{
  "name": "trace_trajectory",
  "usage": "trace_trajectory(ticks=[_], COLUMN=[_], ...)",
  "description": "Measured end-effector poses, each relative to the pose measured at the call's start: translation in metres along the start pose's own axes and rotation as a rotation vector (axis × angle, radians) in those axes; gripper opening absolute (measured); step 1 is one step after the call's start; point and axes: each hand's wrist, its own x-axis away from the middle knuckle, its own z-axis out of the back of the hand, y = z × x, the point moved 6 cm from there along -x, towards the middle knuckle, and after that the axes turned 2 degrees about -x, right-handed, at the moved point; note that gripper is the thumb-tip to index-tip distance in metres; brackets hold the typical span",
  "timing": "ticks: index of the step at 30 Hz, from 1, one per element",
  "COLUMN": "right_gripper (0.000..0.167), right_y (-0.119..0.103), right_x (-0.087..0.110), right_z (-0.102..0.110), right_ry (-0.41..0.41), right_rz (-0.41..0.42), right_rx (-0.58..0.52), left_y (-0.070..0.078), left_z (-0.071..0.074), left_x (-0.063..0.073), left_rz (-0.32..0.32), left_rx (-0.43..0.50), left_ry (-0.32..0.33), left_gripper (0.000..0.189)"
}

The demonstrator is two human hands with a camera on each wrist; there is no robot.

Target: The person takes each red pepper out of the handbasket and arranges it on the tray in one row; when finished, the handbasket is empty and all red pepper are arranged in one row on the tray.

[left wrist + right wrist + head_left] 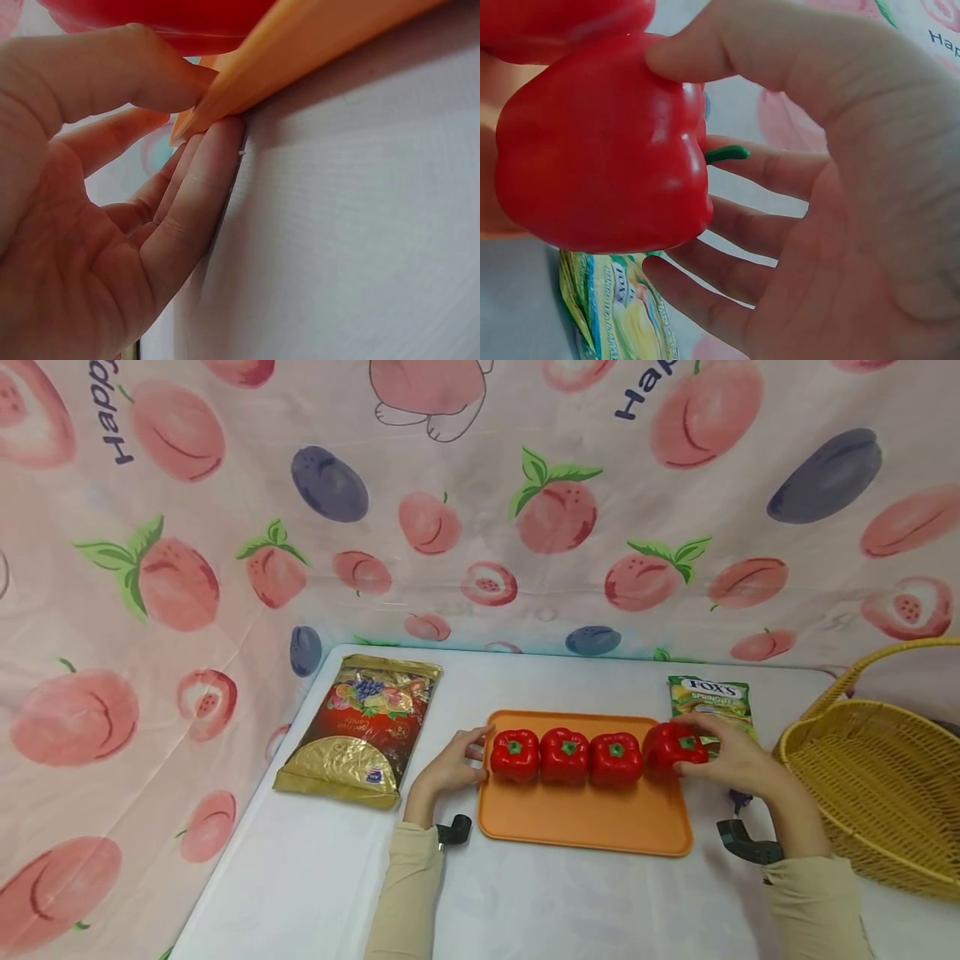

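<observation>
An orange tray (pixel 585 814) lies on the white table with three red bell peppers in a row along it, among them the leftmost pepper (pixel 515 756) and the middle pepper (pixel 564 756). My left hand (pixel 448 767) pinches the tray's left rim, thumb on top and fingers beneath, as the left wrist view shows. At the tray's right end, my right hand (pixel 727 756) grips a fourth red bell pepper (pixel 604 154) between thumb and fingers. Its green stem (pixel 727 154) points toward the palm. This pepper overlaps the tray's right rim in the head view.
A red and gold candy bag (pixel 360 727) lies left of the tray. Behind my right hand is a green Fox's candy bag (pixel 708 693), partly covered. A yellow wicker basket (pixel 885 793) with a handle stands at the right. Fruit-print cloth (pixel 480 527) hangs behind the table.
</observation>
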Motion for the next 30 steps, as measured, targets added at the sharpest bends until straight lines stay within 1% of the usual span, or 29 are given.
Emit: trace_trajectory(ticks=[5,8,12,15,21,25,28,30], right_gripper=[0.066,0.067,0.07,0.072,0.075,0.078,0.078,0.076], right_y=[-0.001,-0.001,-0.001,0.0,0.0,0.003,0.005,0.005], right_x=[-0.005,-0.006,-0.005,-0.005,-0.006,-0.005,-0.004,-0.005], right_z=[-0.008,-0.012,-0.015,-0.015,-0.012,-0.011,-0.01,-0.008], right_ry=[-0.031,-0.056,-0.071,-0.073,-0.065,-0.058,-0.05,-0.04], right_rz=[0.001,-0.011,-0.036,-0.041,-0.027,-0.057,-0.076,-0.071], right_rx=[-0.029,-0.056,-0.072,-0.079,-0.074,-0.07,-0.071,-0.07], left_y=[0.001,0.003,0.004,0.004,0.004,0.003,0.003,0.002], left_z=[0.0,0.0,-0.001,-0.002,-0.002,-0.002,0.0,0.005], left_x=[0.001,0.001,0.0,-0.001,-0.003,-0.006,-0.008,-0.01], left_rz=[-0.001,-0.005,-0.009,-0.006,0.005,-0.001,-0.009,-0.022], left_rx=[-0.003,-0.006,-0.01,-0.017,-0.032,-0.024,0.005,-0.005], left_ry=[0.0,0.0,0.001,0.002,0.0,-0.003,0.034,0.107], left_gripper=[0.08,0.08,0.08,0.08,0.08,0.079,0.072,0.064])
